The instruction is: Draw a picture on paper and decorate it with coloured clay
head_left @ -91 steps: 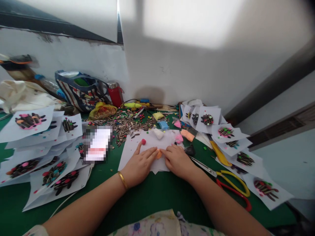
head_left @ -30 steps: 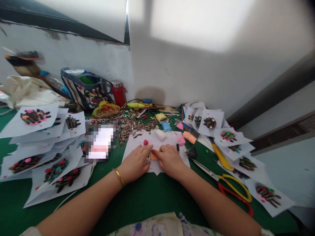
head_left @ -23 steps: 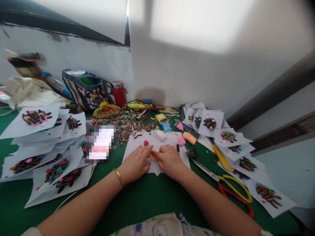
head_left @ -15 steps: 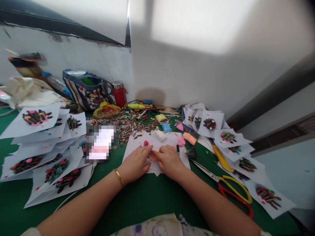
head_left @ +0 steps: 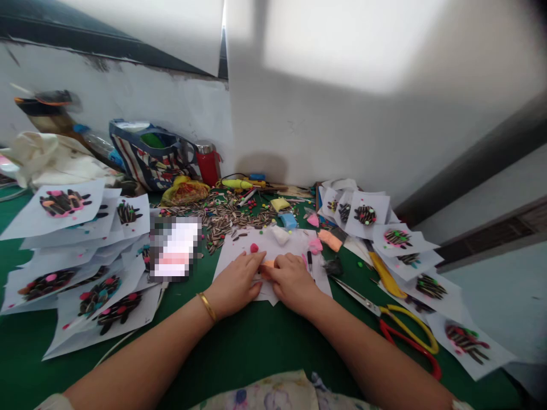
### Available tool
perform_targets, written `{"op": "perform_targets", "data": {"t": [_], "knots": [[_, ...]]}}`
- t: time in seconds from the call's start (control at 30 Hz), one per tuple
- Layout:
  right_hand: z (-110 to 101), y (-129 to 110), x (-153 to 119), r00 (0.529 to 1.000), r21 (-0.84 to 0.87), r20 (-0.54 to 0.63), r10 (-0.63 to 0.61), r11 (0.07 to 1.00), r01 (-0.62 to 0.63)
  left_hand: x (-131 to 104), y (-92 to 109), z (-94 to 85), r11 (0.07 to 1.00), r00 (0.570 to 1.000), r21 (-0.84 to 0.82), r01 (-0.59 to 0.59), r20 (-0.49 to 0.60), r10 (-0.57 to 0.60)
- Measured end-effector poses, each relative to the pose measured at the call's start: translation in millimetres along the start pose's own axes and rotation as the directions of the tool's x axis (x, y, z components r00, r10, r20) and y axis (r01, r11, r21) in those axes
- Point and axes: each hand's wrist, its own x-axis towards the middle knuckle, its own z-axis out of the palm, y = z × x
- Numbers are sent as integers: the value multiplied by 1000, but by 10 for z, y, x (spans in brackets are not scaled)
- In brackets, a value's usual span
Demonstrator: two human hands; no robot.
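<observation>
My left hand [head_left: 240, 283] lies on a white sheet of paper [head_left: 224, 259], its fingers stretched together and flat, the thumb apart. Opposite it, my right hand [head_left: 296, 283] has curled fingers, with the index finger pressing at a flattened piece of orange modelling clay [head_left: 268, 264]. Part of that clay is hidden beneath the fingers. A dark red pompom-like ball [head_left: 254, 248] rests just beyond my left fingertips. Farther back on the paper sits a lump of white clay [head_left: 281, 235]. Pink clay [head_left: 315, 245] and a black marker [head_left: 310, 261] lie right of my right hand.
Sunflower seeds [head_left: 239, 216] spread behind the paper. Scissors [head_left: 384, 311] and a yellow cutter [head_left: 387, 275] lie right. Seed-decorated sheets [head_left: 70, 205] are piled left, others [head_left: 397, 236] right. A phone [head_left: 175, 250], red flask [head_left: 207, 163] and patterned bag [head_left: 154, 156] stand or lie left.
My right fingers have shifted slightly over the orange clay, covering more of it. My left hand stays nearly in place.
</observation>
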Motion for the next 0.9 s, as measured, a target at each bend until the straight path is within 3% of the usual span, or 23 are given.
{"op": "perform_targets", "data": {"t": [0.9], "knots": [[21,19,16,996,-7,-37,85,996,-85,-4,-28,32,1000,999,5,-16,-33,16]]}}
